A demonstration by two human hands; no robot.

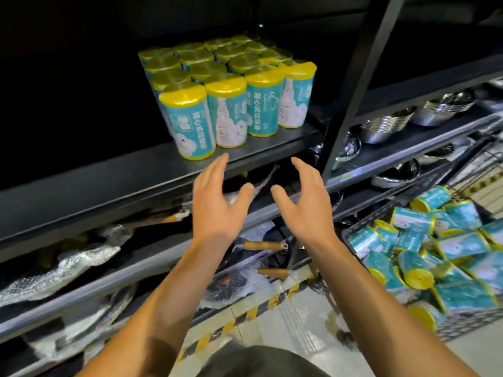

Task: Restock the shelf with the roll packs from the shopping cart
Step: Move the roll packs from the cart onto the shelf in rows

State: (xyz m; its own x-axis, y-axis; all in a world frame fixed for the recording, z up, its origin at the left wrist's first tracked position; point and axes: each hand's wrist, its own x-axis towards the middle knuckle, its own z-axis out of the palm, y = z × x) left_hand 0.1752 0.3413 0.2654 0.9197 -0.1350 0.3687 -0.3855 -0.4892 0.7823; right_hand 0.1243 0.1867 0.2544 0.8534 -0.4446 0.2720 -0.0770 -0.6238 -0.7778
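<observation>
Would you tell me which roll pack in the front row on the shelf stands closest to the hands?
The leftmost front roll pack, nearest the shelf edge, just above the left hand; the others sit farther back.

You had a single view, from the camera worn on your head, looking forward and down over both forearms. It faced a dark shelf (245, 153) at close range, near enough that your left hand (215, 210) and right hand (304, 208) filled the middle of the frame. The wide lens bent the shelf edges and the upright post (356, 83). At the right edge it took in the shopping cart (351, 238), low beside you, and the floor (285, 317) beneath
</observation>
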